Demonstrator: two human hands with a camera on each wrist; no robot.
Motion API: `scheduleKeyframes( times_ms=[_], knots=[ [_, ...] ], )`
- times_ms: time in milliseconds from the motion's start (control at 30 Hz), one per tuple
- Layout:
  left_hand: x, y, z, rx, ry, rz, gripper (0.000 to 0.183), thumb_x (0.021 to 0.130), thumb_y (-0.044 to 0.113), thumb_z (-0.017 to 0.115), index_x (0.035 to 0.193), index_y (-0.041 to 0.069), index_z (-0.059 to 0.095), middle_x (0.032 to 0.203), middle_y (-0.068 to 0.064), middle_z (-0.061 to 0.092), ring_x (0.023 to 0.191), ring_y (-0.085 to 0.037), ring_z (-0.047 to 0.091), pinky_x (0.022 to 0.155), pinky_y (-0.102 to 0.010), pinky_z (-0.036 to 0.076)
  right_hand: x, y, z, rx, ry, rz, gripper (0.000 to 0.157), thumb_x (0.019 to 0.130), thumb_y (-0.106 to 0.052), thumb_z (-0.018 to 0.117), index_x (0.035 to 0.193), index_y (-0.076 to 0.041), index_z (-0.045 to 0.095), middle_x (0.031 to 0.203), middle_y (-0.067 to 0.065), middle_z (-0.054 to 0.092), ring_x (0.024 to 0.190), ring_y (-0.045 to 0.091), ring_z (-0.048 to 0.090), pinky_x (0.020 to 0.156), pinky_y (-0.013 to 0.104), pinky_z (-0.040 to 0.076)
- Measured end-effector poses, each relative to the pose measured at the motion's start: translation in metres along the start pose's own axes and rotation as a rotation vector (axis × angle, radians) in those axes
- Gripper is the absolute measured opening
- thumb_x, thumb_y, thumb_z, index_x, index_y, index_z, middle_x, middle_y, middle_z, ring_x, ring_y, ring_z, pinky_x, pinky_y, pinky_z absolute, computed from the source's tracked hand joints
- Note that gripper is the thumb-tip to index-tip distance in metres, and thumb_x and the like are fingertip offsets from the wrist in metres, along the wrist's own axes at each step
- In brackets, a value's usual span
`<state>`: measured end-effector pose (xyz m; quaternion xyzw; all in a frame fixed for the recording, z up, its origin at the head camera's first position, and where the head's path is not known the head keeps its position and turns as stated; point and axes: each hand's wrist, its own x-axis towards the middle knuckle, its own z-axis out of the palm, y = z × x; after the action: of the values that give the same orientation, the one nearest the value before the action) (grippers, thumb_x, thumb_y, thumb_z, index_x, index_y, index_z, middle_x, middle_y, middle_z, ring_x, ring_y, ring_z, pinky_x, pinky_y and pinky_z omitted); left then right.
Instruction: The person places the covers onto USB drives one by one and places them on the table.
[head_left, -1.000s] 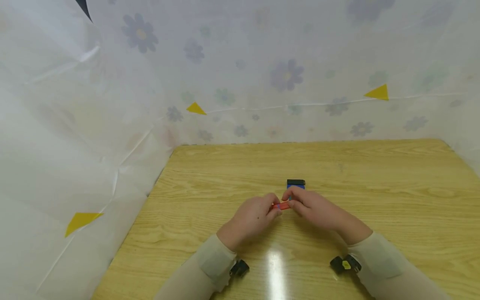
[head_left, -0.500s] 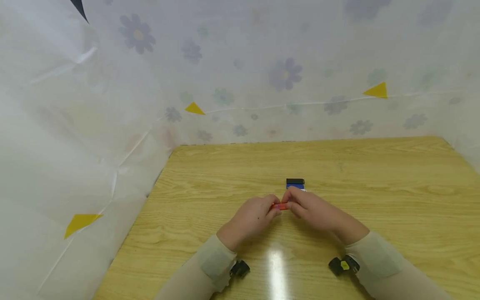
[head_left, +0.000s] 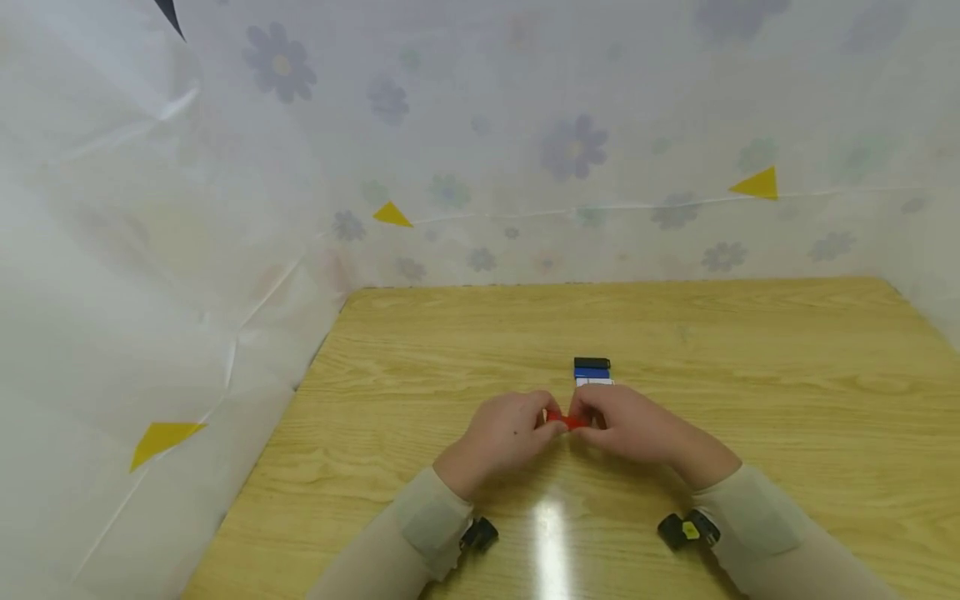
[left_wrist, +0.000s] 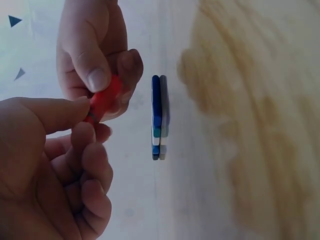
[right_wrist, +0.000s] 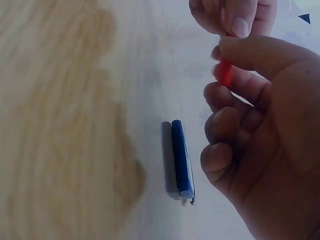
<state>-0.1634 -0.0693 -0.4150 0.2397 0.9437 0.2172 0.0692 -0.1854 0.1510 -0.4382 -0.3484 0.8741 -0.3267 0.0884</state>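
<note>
Both hands meet near the middle of the table, pinching a small red bar-shaped thing [left_wrist: 107,100] between them. My left hand [head_left: 504,432] holds its left end with thumb and forefinger. The right hand [head_left: 637,423] grips the other end, its thumb lying along the red surface in the left wrist view. Fingers cover most of the red thing, so its exact kind does not show. Just beyond the right hand lie a black bar [head_left: 592,363] with a small loop at one end, a blue bar [head_left: 592,373] and a partly covered white piece [head_left: 595,382], side by side in a row.
The wood-grained table [head_left: 420,350] is glossy and reflects a light near its front. A pale flowered sheet [head_left: 480,150] with yellow triangles hangs behind it and along the left. Black wrist cameras [head_left: 480,534] sit under both sleeves.
The right hand has shifted slightly towards me and its finger pose has changed, uncovering more of the blue bar and white piece. The red thing now slopes down to the right.
</note>
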Motion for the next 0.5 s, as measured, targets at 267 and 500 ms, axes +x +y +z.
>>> scheduleKeyframes(
  times_ms=[267,500],
  knots=[
    [-0.0007,-0.0018,-0.0034,-0.092,0.041,-0.02,0.015,0.103,0.034,0.061,0.109,0.021,0.067,0.066,0.01,0.056,0.052,-0.008,0.048,0.048,-0.025,0.04,-0.0034,0.0011,0.0012,-0.046,-0.12,-0.001,0.016,0.091,-0.022,0.075,0.089,-0.027,0.06,0.078,-0.013,0.056,0.068,0.007,0.051,0.062,0.029,0.045],
    [0.0007,-0.0024,-0.0041,-0.069,0.022,0.003,0.015,0.103,0.033,0.06,0.109,0.021,0.067,0.068,0.01,0.056,0.053,-0.008,0.048,0.05,-0.025,0.04,-0.005,-0.0008,0.0011,-0.028,-0.188,0.012,0.014,0.088,-0.021,0.075,0.088,-0.028,0.063,0.076,-0.013,0.057,0.067,0.006,0.052,0.061,0.029,0.045]
  ],
)
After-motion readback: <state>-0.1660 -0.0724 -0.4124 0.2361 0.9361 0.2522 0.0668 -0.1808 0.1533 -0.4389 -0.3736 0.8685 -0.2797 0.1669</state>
